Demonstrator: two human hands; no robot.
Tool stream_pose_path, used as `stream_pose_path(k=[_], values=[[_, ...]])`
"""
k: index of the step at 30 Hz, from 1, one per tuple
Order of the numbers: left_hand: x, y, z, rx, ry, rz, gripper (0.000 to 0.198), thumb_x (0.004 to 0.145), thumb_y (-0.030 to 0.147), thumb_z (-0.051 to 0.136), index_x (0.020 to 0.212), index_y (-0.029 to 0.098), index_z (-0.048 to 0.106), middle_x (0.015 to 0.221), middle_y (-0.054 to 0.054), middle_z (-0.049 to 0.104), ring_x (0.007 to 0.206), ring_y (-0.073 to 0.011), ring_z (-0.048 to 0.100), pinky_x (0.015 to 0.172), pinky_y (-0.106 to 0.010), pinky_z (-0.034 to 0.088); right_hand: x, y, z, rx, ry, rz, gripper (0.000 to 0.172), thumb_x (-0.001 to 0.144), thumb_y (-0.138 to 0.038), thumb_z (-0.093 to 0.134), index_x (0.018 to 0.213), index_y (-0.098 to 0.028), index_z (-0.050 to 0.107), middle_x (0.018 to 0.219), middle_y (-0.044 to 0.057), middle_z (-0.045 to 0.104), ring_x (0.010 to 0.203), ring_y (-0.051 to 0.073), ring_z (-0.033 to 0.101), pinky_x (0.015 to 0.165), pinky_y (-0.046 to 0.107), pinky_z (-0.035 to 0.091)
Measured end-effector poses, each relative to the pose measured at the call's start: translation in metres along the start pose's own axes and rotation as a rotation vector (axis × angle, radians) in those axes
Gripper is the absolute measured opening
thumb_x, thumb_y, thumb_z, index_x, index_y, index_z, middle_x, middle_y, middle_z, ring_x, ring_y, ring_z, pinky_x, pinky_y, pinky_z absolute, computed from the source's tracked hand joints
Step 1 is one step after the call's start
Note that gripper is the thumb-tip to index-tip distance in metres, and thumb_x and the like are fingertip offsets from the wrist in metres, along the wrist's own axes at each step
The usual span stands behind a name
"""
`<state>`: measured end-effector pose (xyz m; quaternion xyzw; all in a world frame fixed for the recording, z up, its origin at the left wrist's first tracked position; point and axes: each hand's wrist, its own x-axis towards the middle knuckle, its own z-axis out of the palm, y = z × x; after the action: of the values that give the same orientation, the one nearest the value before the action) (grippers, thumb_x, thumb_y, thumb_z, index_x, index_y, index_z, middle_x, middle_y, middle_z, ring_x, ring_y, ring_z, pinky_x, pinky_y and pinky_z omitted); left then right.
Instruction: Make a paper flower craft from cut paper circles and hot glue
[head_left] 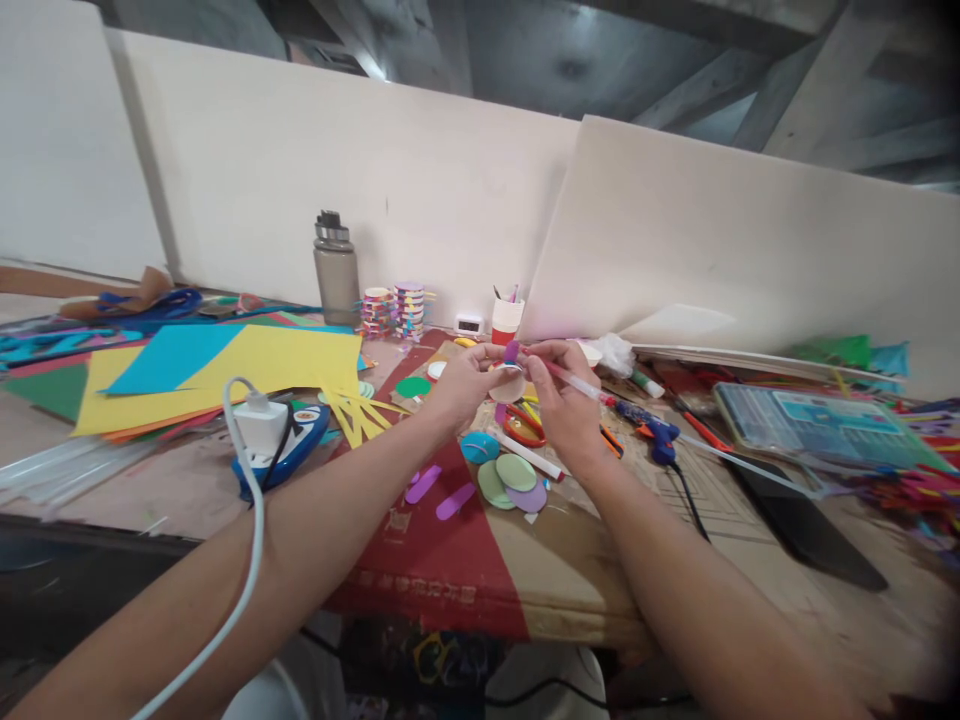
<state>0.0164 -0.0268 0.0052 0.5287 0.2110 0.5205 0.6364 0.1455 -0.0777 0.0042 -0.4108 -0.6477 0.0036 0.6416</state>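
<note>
My left hand (466, 385) is closed around a small round pale piece (507, 386) with a purple bit (511, 352) at its top edge. Pinched in my right hand (562, 400) is a slim pen-like tool (574, 380) with a clear pinkish barrel, its tip close to the purple bit. Under the hands lie a blue disc (480, 447), green discs (516, 470), a lilac disc (529, 497), a white marker (531, 457) and orange-handled scissors (525, 425). Purple strips (454, 501) rest on the red board (465, 560).
Foam sheets (300, 360) and a blue power strip (289, 445) with a white cable are at left. A bottle (336, 270), stacked discs (409, 310) and a cup (507, 318) stand behind. Rightward are a glue gun (661, 438), black phone-like slab (810, 525) and plastic case (825, 425).
</note>
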Motion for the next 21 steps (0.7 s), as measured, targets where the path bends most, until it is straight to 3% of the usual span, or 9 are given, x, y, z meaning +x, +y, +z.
stream_pose_path(k=[14, 21], values=[[-0.0019, -0.0023, 0.0023, 0.012, 0.002, 0.031, 0.034, 0.063, 0.023, 0.083, 0.09, 0.013, 0.067, 0.085, -0.005, 0.073, 0.071, -0.0129, 0.065, 0.068, -0.025, 0.049, 0.0, -0.0022, -0.002, -0.04, 0.008, -0.028, 0.013, 0.091, -0.035, 0.057, 0.094, -0.023, 0.061, 0.09, 0.005, 0.065, 0.084, 0.019, 0.063, 0.075, 0.036, 0.052], [0.0, 0.0028, 0.0001, -0.087, -0.093, 0.004, 0.049, 0.058, 0.021, 0.087, 0.1, 0.013, 0.062, 0.087, -0.005, 0.073, 0.074, -0.0144, 0.067, 0.073, -0.028, 0.052, 0.0008, -0.0021, -0.0039, 0.101, -0.009, 0.019, 0.017, 0.091, -0.039, 0.057, 0.093, -0.023, 0.06, 0.087, 0.003, 0.064, 0.08, 0.017, 0.062, 0.072, 0.033, 0.052]])
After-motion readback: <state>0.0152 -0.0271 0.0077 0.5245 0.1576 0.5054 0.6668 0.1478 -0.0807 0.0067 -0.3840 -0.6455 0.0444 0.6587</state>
